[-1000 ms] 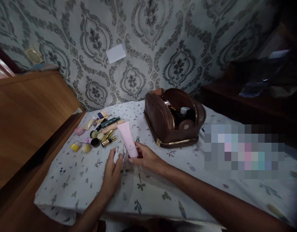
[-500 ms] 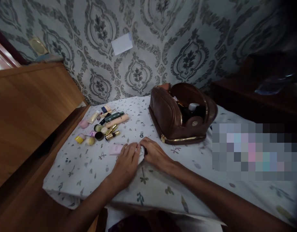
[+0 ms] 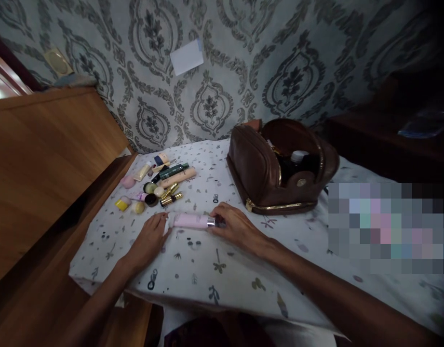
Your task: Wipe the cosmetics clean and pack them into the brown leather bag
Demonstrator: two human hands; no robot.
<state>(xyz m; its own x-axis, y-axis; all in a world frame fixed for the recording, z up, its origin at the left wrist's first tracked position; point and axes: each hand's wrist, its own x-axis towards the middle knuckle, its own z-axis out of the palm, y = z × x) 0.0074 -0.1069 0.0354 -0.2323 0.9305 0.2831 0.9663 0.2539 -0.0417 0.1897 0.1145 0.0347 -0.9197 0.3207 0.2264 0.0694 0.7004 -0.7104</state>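
A pale pink cosmetic tube [image 3: 190, 221] with a silver collar lies sideways low over the cloth. My right hand [image 3: 236, 224] is closed around its dark cap end. At the tube's other end, my left hand [image 3: 149, 238] has its fingers closed on a crumpled white tissue [image 3: 167, 223], of which only a little shows. Behind the left hand lie two gold lipstick tubes [image 3: 171, 199], small round jars [image 3: 151, 200], a peach tube [image 3: 178, 178] and a dark green tube [image 3: 174, 171].
A brown leather toiletry bag [image 3: 258, 164] stands unzipped behind my right hand, a white-capped bottle [image 3: 298, 156] inside it. A wooden panel [image 3: 51, 159] borders the patterned tablecloth [image 3: 193, 279] on the left. A blurred-out patch [image 3: 388, 226] covers the right side.
My left hand has slid left along the tube to its far end, uncovering the pink body and silver collar. My right hand still grips the cap end.
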